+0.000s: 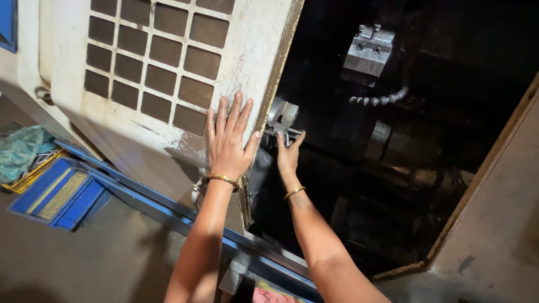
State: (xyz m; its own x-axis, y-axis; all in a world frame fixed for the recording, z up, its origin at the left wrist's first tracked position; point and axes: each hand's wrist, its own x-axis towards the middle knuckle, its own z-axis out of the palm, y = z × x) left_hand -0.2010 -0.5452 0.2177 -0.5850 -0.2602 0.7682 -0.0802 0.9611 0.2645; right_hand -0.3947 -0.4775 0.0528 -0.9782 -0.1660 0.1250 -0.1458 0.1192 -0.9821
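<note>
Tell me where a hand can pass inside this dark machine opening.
Open dark room lies between the grey metal tool block above and the right hand at the small metal chuck. Crowded: the cream grid-window door edge, where the left hand presses.

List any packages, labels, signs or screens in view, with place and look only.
Teal crumpled bag: far left, above the blue tray.
Blue panel: top left corner, flat, possibly a sign.
Colourful wrapper: bottom edge, pink and yellow, partly hidden.
No screens visible.
</note>
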